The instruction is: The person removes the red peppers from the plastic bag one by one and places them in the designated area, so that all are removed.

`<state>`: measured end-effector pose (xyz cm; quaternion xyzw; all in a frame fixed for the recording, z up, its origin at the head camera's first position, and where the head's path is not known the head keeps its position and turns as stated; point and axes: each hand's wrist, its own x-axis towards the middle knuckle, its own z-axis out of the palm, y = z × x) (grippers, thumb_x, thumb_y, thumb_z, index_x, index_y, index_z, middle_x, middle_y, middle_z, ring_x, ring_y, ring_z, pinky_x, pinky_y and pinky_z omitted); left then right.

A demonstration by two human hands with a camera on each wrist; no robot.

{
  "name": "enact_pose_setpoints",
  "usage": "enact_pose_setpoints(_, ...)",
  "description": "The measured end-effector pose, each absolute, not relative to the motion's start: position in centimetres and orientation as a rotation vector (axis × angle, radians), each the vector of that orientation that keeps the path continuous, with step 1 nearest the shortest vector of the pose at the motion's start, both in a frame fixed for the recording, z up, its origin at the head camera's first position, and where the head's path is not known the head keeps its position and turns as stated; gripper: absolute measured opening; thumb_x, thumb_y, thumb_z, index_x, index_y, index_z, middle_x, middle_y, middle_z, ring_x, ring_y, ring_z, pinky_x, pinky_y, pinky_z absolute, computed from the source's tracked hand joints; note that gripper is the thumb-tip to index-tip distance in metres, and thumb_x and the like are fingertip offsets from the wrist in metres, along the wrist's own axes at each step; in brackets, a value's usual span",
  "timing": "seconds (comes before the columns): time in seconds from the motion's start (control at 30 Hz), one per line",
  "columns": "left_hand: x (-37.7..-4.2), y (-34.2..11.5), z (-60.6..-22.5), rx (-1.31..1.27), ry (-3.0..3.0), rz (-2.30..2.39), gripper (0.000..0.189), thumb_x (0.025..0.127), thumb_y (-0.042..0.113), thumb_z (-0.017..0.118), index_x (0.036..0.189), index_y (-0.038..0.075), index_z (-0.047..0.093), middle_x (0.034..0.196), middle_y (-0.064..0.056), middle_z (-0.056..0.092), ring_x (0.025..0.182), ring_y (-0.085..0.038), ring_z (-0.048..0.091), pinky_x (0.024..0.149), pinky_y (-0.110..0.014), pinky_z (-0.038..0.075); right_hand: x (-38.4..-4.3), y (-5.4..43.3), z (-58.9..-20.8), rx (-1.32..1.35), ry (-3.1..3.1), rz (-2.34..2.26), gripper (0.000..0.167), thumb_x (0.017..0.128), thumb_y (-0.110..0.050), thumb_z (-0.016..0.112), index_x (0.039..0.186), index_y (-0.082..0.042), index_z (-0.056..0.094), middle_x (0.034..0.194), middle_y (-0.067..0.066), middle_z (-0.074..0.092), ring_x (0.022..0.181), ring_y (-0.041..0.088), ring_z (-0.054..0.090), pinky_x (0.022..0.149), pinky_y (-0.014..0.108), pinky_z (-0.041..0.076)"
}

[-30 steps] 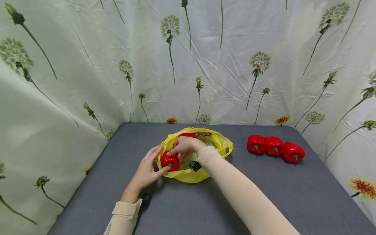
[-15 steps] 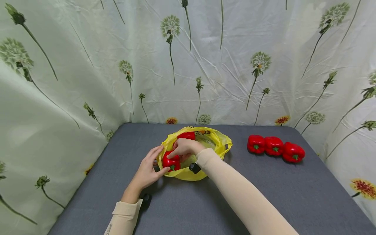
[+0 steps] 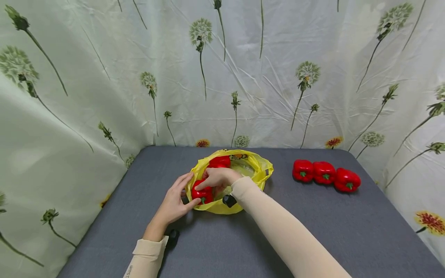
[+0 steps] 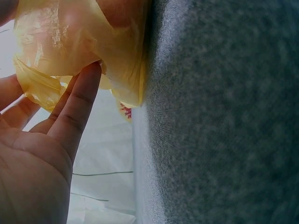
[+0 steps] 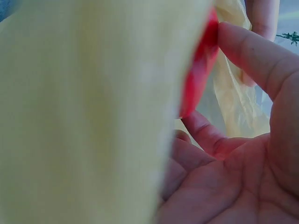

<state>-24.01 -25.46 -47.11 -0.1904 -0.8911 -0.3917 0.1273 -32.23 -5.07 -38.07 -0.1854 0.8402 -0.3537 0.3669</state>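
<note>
Pinching one red pepper (image 3: 205, 194) inside the yellow bag (image 3: 219, 209), at its left, your right hand (image 3: 220, 177) had thumb and fingers clamped on it. Your left hand (image 3: 175, 200): fingers apart, extended against the bag's outer wall. Second pepper (image 3: 219, 161): inside, toward the back. Probable hazards: glossy skin could have slipped your pinch; the black wrist camera (image 3: 229, 200), near the rim, could have snagged thin film and dragged the bag.

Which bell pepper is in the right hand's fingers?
The nearer red bell pepper inside the yellow plastic bag; the bag's other visible pepper lies farther back, and three peppers sit outside.
</note>
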Motion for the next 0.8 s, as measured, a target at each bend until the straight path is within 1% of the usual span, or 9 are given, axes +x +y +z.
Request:
enact_pose_setpoints(0.17,-24.0,-25.5,-47.2,-0.562,-2.58,-1.15,0.085,0.091,0.023,0.087,0.162,0.002,0.045,0.16,-0.017,0.049,0.137,-0.039,0.059,0.094,-0.05,0.063,-32.1,-5.1,-38.1,-0.459,2.167,-0.877,0.037,0.101,-0.036,0.075,0.118,-0.009,0.056,0.103,0.006,0.063,0.076,0.022,0.063,0.079,0.037,0.063)
enact_pose_setpoints(0.23,-24.0,-25.5,-47.2,-0.57,-2.576,-1.153,0.085,0.091,0.023,0.087,0.162,0.002,0.045,0.161,-0.017,0.049,0.138,-0.039,0.059,0.095,-0.051,0.063,-32.2,-5.0,-38.2,-0.452,2.146,-0.896,0.038,0.101,-0.036,0.075,0.119,-0.008,0.055,0.104,0.006,0.063,0.076,0.022,0.062,0.078,0.036,0.063)
enact_pose_setpoints(0.37,-23.9,-25.6,-47.1,-0.586,-2.573,-1.163,0.086,0.09,0.026,0.087,0.162,0.005,0.045,0.162,-0.014,0.049,0.14,-0.036,0.058,0.097,-0.052,0.062,-32.3,-4.8,-38.2,-0.447,2.102,-0.975,0.043,0.099,-0.035,0.078,0.12,-0.004,0.058,0.103,0.007,0.065,0.079,0.021,0.063,0.089,0.041,0.064)
enact_pose_setpoints(0.43,-23.8,-25.6,-47.1,-0.591,-2.571,-1.168,0.088,0.088,0.028,0.088,0.163,0.007,0.045,0.162,-0.013,0.049,0.14,-0.036,0.058,0.098,-0.052,0.062,-32.4,-4.7,-38.2,-0.461,2.114,-0.985,0.044,0.099,-0.037,0.079,0.119,-0.003,0.06,0.101,0.008,0.066,0.079,0.021,0.064,0.095,0.046,0.063)
enact_pose_setpoints(0.53,-23.7,-25.6,-47.0,-0.587,-2.567,-1.177,0.091,0.087,0.032,0.089,0.163,0.008,0.045,0.163,-0.012,0.048,0.141,-0.036,0.058,0.098,-0.053,0.062,-32.5,-4.7,-37.9,-0.477,2.122,-0.99,0.044,0.099,-0.038,0.079,0.118,-0.003,0.061,0.101,0.007,0.067,0.081,0.021,0.066,0.101,0.052,0.061)
enact_pose_setpoints(0.63,-23.7,-25.6,-47.0,-0.583,-2.566,-1.186,0.094,0.085,0.033,0.09,0.164,0.009,0.044,0.163,-0.012,0.048,0.141,-0.036,0.057,0.098,-0.054,0.062,-32.5,-4.6,-37.5,-0.48,2.124,-0.987,0.044,0.1,-0.038,0.078,0.119,-0.002,0.061,0.105,0.008,0.069,0.083,0.021,0.069,0.102,0.053,0.06)
enact_pose_setpoints(0.73,-23.7,-25.6,-47.0,-0.574,-2.575,-1.184,0.095,0.085,0.033,0.091,0.164,0.009,0.044,0.163,-0.012,0.048,0.141,-0.036,0.057,0.098,-0.053,0.062,-32.5,-4.4,-37.0,-0.48,2.127,-0.985,0.045,0.1,-0.037,0.078,0.122,-0.003,0.06,0.109,0.009,0.069,0.085,0.02,0.069,0.101,0.052,0.061)
enact_pose_setpoints(0.8,-23.7,-25.6,-47.0,-0.571,-2.58,-1.176,0.096,0.084,0.032,0.091,0.164,0.009,0.044,0.163,-0.012,0.048,0.141,-0.036,0.057,0.098,-0.053,0.062,-32.5,-4.2,-36.8,-0.489,2.142,-0.976,0.045,0.099,-0.038,0.078,0.123,-0.004,0.059,0.11,0.008,0.068,0.085,0.019,0.068,0.099,0.05,0.062)
